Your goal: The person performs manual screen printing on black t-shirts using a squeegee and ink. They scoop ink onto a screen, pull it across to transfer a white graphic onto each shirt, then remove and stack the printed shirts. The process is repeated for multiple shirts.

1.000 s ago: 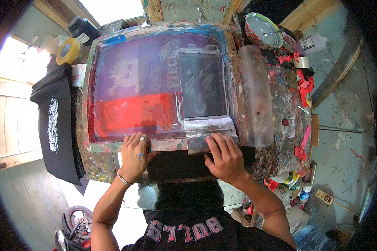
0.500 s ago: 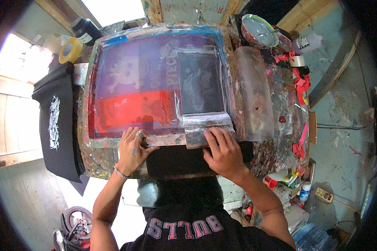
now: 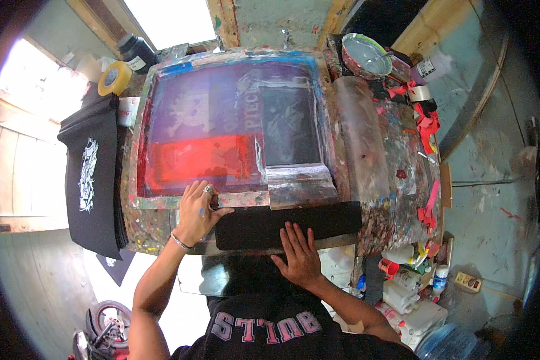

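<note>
The paint-spattered worktop (image 3: 381, 231) before us carries a framed screen (image 3: 228, 129), purple with a red block. Dark cloths (image 3: 102, 228) drape its left side. A flat black cloth (image 3: 255, 230) lies along the screen's near edge. Our left hand (image 3: 197, 211) has its grip round that edge; our right hand (image 3: 300, 259) keeps its grip wide, fingers on the black cloth. Far right sits a bowl (image 3: 361, 53).

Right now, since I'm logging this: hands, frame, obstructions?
Left hand on near edge of screen frame. Right hand open over black fabric. Frame hides fabric's far side.
</note>
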